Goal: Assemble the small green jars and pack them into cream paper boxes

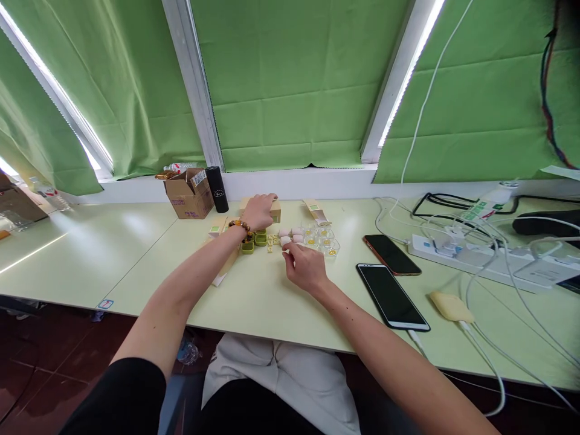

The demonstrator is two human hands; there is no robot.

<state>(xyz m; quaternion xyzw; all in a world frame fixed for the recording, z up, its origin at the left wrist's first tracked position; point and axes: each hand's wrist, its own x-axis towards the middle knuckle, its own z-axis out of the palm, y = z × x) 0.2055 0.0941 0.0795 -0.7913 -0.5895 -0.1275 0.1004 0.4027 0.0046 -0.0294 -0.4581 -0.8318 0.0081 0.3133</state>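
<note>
My left hand (259, 211), with a beaded bracelet at its wrist, reaches over a small tan cardboard box (275, 212). Its fingertips are mostly hidden, so its grip is unclear. Below that wrist stand small olive-green square containers (248, 248). Tiny pale-yellow square pieces (270, 249) lie to their right. My right hand (304, 266) is closed with thumb and forefinger together, just in front of several pinkish-white short cylinders (296, 238); anything in the pinch is too small to make out. Clear round cups (332, 246) with yellow centres stand right of the cylinders.
A flat printed card piece (317, 212) lies behind the cups. Two phones (392, 254), a power strip (471, 257), a yellow charger (451, 306) and loose cables occupy the right. At the back left stand a cardboard carton (189, 196) and a black cylinder (217, 190).
</note>
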